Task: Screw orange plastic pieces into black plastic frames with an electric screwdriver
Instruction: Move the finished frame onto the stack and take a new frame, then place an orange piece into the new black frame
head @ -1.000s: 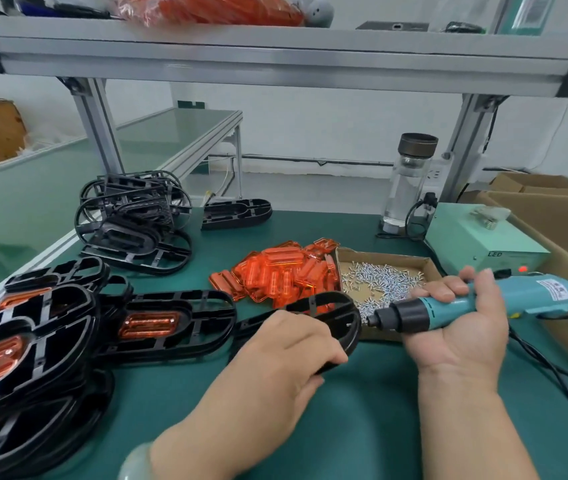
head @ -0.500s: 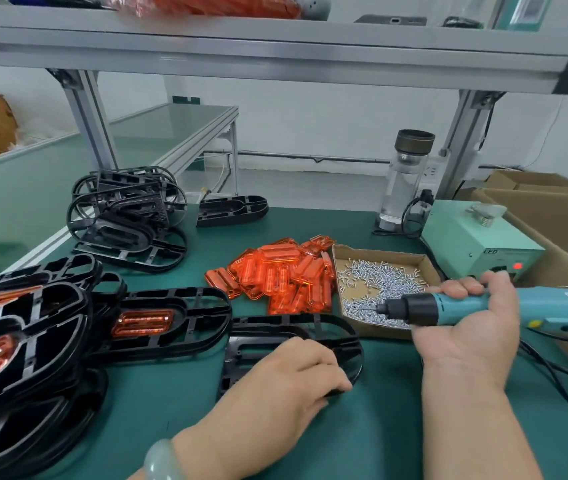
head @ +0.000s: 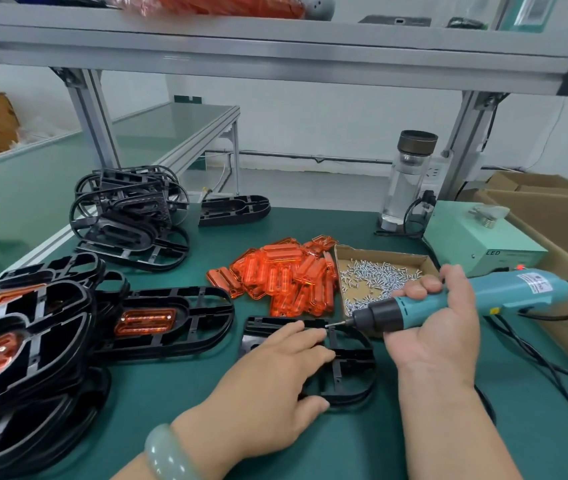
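At the table's [head: 178,386] front: frame [head: 367,362] lying flat under the left hand [head: 275,386]. Just right of it, right hand [head: 438,337] round the screwdriver [head: 518,289], tip at the frame's far edge. Behind: pieces [head: 286,271] heaped left of the screw box [head: 379,252], touching it. Far left: stack [head: 33,341] of frames. Back right: bottle [head: 407,181], power unit [head: 483,237].

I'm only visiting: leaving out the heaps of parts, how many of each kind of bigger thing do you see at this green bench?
Electric screwdriver: 1
Cardboard tray of screws: 1
Pale green power box: 1
Glass bottle: 1
Black frame under the left hand: 1
Black part alone at the back: 1
Total: 6
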Motion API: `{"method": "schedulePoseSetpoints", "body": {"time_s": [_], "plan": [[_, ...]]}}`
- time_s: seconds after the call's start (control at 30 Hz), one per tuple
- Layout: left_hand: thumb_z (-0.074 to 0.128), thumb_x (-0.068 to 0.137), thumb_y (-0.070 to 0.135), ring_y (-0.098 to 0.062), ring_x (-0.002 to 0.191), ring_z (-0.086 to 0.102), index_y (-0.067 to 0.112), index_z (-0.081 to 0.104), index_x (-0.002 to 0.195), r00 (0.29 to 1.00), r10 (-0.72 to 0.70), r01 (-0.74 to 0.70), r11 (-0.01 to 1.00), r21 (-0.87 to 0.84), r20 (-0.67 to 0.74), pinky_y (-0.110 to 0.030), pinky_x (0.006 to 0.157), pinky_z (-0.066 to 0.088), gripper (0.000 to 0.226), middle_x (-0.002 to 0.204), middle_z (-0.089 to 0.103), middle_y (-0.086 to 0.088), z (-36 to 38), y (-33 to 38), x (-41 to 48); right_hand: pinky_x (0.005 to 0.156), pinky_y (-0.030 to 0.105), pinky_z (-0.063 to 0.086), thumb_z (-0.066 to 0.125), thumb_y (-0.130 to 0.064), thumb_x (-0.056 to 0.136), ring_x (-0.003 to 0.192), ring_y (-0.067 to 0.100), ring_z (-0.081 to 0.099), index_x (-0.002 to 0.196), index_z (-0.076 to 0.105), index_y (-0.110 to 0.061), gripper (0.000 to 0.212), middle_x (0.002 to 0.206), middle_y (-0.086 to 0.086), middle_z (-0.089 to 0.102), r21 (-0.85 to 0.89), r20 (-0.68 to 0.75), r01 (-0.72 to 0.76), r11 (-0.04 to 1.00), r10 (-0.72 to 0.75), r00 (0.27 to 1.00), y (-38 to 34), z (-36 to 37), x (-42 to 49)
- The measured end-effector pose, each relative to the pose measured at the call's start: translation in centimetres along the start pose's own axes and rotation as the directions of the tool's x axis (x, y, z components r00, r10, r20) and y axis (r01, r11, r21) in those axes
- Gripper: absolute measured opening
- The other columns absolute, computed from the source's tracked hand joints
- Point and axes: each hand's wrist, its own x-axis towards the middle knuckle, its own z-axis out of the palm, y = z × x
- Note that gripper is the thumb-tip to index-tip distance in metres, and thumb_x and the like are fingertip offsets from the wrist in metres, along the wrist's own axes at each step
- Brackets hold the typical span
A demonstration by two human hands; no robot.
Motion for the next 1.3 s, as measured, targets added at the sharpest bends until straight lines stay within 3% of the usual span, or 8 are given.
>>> {"method": "schedulePoseSetpoints", "body": {"time_s": [0.27, 0.53, 0.7, 0.8, 1.07, 1.17, 1.23, 1.3], "plan": [[0.059, 0.088, 0.027, -0.006, 0.101, 0.058, 0.025, 0.069, 0.110, 0.849, -0.248, 0.217, 0.969, -0.118, -0.467, -0.019, 0.091, 0.040, 0.024, 0.110, 0.067, 0.009, -3.6, -1.9, 3.3, 0.052, 0.017, 0.042, 0.058, -0.026, 0.096, 0.046, 0.004, 0.044, 0.077, 0.048, -0.023, 0.021, 0.057, -0.012, 0.046, -0.016, 0.023, -0.021, 1.000, 0.022, 1.000, 0.6, -0.1, 0.1], [0.047, 0.086, 0.060, -0.027, 0.100, 0.060, 0.020, 0.059, 0.115, 0.786, -0.529, 0.604, 0.767, 0.215, -0.321, -0.034, 0.071, 0.046, 0.050, 0.109, 0.062, -0.005, -4.3, -4.2, 8.9, 0.054, 0.020, 0.041, 0.058, -0.025, 0.096, 0.045, 0.004, 0.044, 0.081, 0.047, -0.024, 0.019, 0.056, -0.011, 0.046, -0.001, 0.022, -0.089, 0.996, 0.089, 0.996, 0.9, -0.2, 0.1], [0.062, 0.081, 0.037, -0.025, 0.091, 0.057, 0.015, 0.057, 0.093, 0.799, -0.545, 0.596, 0.772, 0.219, -0.254, -0.031, 0.066, 0.040, 0.025, 0.106, 0.062, -0.008, -4.2, -4.0, 9.9, 0.051, 0.020, 0.042, 0.057, -0.026, 0.096, 0.044, 0.004, 0.043, 0.081, 0.048, -0.023, 0.018, 0.057, -0.012, 0.045, -0.016, 0.035, -0.102, 0.995, 0.103, 0.994, 1.0, -0.1, 0.0], [0.058, 0.082, 0.017, -0.025, 0.100, 0.059, 0.016, 0.060, 0.111, 0.791, -0.542, 0.591, 0.797, 0.126, -0.286, -0.029, 0.073, 0.042, 0.029, 0.111, 0.062, -0.006, -4.5, -4.4, 9.6, 0.051, 0.019, 0.042, 0.058, -0.026, 0.095, 0.044, 0.004, 0.042, 0.081, 0.048, -0.023, 0.018, 0.057, -0.012, 0.045, -0.012, 0.038, -0.110, 0.994, 0.110, 0.993, 1.0, -0.1, 0.0], [0.053, 0.087, 0.034, -0.027, 0.093, 0.056, 0.018, 0.066, 0.097, 0.787, -0.501, 0.612, 0.705, 0.358, -0.360, -0.032, 0.065, 0.037, 0.022, 0.101, 0.052, -0.003, -4.3, -3.7, 8.4, 0.050, 0.018, 0.042, 0.059, -0.026, 0.093, 0.044, 0.004, 0.042, 0.082, 0.049, -0.022, 0.016, 0.056, -0.011, 0.046, -0.024, 0.053, -0.139, 0.990, 0.140, 0.989, 1.4, 0.0, -0.4], [0.051, 0.088, 0.033, -0.025, 0.079, 0.057, 0.020, 0.069, 0.090, 0.734, -0.479, 0.614, 0.771, 0.170, -0.482, -0.030, 0.060, 0.039, 0.022, 0.089, 0.059, -0.004, -5.4, -3.7, 7.6, 0.055, 0.021, 0.040, 0.059, -0.025, 0.094, 0.044, 0.005, 0.043, 0.080, 0.049, -0.022, 0.017, 0.056, -0.010, 0.046, -0.024, 0.043, -0.136, 0.990, 0.137, 0.990, 1.4, 0.1, -0.4], [0.054, 0.087, 0.026, -0.022, 0.068, 0.059, 0.015, 0.070, 0.078, 0.679, -0.574, 0.524, 0.816, -0.245, -0.459, -0.028, 0.059, 0.042, 0.022, 0.076, 0.066, -0.009, -6.0, -3.9, 6.9, 0.058, 0.021, 0.039, 0.059, -0.024, 0.094, 0.044, 0.005, 0.043, 0.080, 0.050, -0.022, 0.017, 0.056, -0.010, 0.047, -0.026, 0.036, -0.137, 0.990, 0.138, 0.990, 1.4, 0.1, -0.3], [0.053, 0.091, 0.018, -0.021, 0.065, 0.064, 0.009, 0.066, 0.078, 0.674, -0.714, 0.297, 0.496, -0.816, -0.189, -0.027, 0.058, 0.050, 0.021, 0.077, 0.069, -0.015, -6.5, -3.4, 6.0, 0.056, 0.021, 0.039, 0.059, -0.024, 0.094, 0.044, 0.005, 0.043, 0.081, 0.049, -0.023, 0.016, 0.056, -0.010, 0.046, -0.025, 0.041, -0.143, 0.989, 0.144, 0.989, 1.3, 0.0, -0.3]]}}
